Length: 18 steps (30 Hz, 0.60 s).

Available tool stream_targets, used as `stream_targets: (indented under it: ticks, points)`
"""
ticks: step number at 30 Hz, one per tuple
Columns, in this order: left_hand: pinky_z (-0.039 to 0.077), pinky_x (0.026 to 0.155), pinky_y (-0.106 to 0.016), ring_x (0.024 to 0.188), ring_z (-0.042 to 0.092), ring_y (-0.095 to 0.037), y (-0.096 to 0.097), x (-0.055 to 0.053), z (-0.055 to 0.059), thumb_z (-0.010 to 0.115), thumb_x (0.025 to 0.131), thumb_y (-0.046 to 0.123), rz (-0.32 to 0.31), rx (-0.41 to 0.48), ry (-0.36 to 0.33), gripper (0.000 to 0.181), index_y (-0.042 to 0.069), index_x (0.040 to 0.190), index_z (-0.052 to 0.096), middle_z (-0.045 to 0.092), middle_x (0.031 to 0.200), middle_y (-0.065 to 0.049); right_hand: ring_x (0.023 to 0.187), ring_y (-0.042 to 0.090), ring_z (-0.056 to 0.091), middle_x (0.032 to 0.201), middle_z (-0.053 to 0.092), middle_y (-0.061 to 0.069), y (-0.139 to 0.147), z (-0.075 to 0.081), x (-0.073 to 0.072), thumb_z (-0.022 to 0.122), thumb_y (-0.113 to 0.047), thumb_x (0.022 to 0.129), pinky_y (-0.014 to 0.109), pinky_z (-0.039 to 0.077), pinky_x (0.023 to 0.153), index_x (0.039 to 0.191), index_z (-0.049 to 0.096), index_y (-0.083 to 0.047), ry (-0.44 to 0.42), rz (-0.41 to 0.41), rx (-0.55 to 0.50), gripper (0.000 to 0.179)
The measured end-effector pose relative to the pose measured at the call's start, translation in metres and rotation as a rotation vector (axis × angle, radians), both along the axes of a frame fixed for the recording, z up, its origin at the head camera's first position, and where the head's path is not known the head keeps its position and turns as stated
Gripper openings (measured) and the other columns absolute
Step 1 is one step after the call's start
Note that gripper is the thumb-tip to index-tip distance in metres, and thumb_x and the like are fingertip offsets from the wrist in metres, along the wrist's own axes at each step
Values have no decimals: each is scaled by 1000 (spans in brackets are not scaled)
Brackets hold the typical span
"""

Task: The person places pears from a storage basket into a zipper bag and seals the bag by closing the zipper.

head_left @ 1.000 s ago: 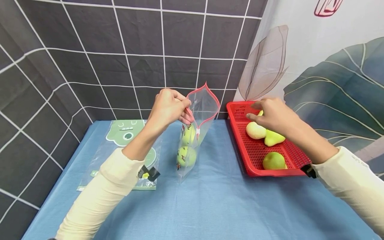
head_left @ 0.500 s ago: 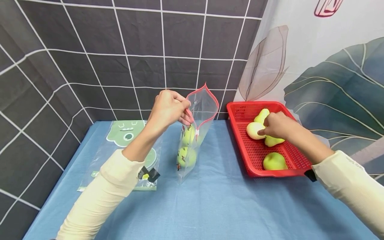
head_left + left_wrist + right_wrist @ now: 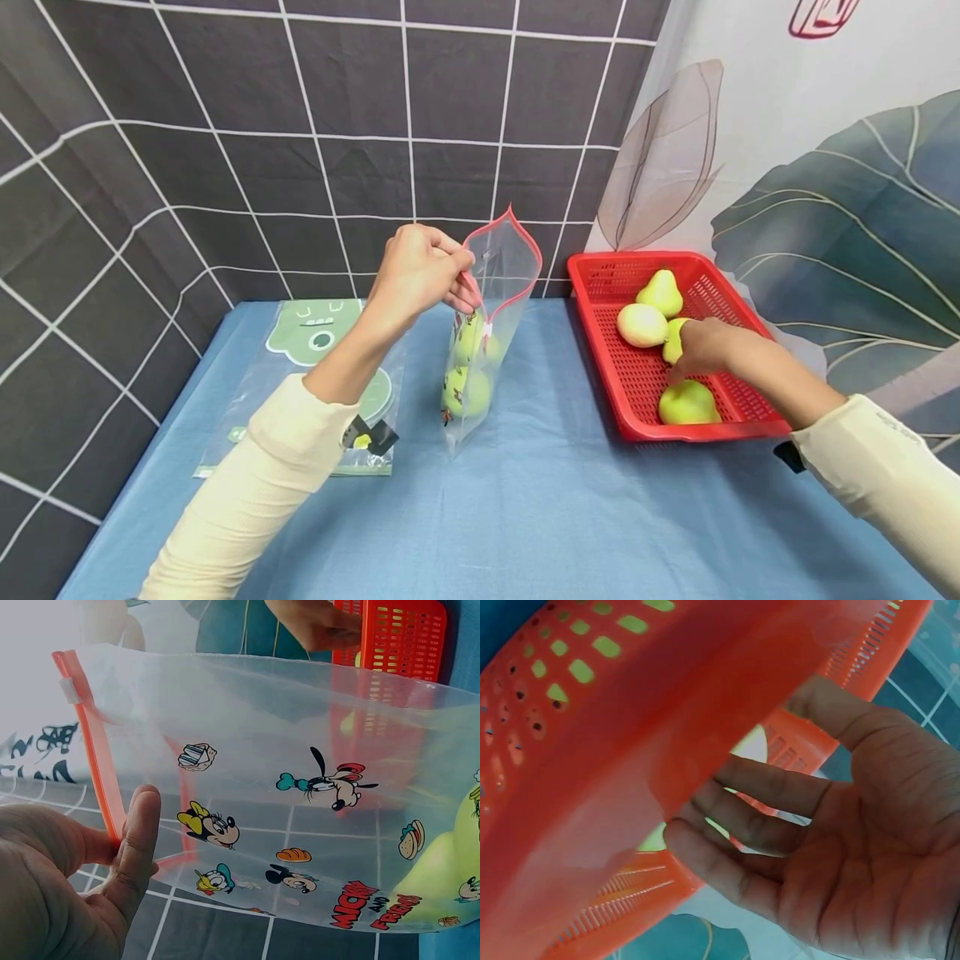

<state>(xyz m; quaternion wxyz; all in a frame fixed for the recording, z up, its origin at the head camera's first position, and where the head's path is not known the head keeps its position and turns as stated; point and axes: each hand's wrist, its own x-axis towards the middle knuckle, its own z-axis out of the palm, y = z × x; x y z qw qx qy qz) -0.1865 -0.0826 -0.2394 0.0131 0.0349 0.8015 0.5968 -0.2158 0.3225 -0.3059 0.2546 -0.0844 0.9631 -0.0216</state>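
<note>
My left hand (image 3: 426, 271) pinches the red zip edge of a clear slider bag (image 3: 255, 780) printed with cartoon characters. The bag stands with its mouth spread, two green round fruits (image 3: 467, 392) one above the other inside. Over the red basket (image 3: 611, 375), my right hand (image 3: 708, 346) reaches down, fingers lowered between a yellow-green pear (image 3: 674, 340), partly covered by it, and a green apple-like fruit (image 3: 688, 403). In the right wrist view its fingers (image 3: 772, 784) extend loosely past the basket rim, their tips partly hidden. A pale round fruit (image 3: 642, 325) and another pear (image 3: 662, 293) lie farther back.
A flat clear bag with a green cartoon print (image 3: 315, 333) lies on the blue cloth (image 3: 510, 517) under the left forearm. Behind the table hangs a dark grid-patterned sheet (image 3: 345, 175), with a leaf-patterned curtain (image 3: 847, 233) at the right.
My right hand has come down into the basket and moved from the back fruits toward the front one. My left hand keeps its pinch; the bag's mouth has shifted slightly left.
</note>
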Motion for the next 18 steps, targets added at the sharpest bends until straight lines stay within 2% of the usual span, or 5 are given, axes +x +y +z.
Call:
stream_targets:
  ticks: [2, 7, 10, 18]
  points:
    - [74, 68, -35, 62, 83, -21, 0, 0, 0, 65, 107, 3, 0, -3, 1, 18, -7, 112, 79, 83, 81, -18, 86, 29, 61, 91, 64, 13, 1, 0, 1, 95, -34, 84, 31, 56, 71, 111, 69, 7, -41, -27, 1, 56]
    - [74, 68, -35, 62, 83, -21, -1, 0, 0, 66, 107, 3, -2, 1, -1, 17, -6, 111, 79, 83, 81, -18, 72, 20, 58, 80, 59, 7, 4, -2, 1, 93, -40, 88, 24, 50, 62, 96, 66, -1, -122, -52, -16, 47]
    - [74, 68, -36, 63, 83, -21, -1, 0, 0, 66, 107, 2, -1, 4, -2, 16, -7, 111, 79, 83, 81, -18, 68, 17, 57, 77, 58, 4, 4, -2, 1, 92, -40, 88, 22, 50, 59, 91, 64, -5, -156, -51, -43, 45]
    - [74, 69, -36, 63, 83, -21, -1, 0, 0, 67, 107, 3, -2, 4, -1, 16, -6, 111, 79, 83, 82, -18, 73, 21, 62, 82, 60, 7, 5, -2, 1, 91, -34, 88, 24, 57, 62, 99, 65, -2, -172, -62, -54, 43]
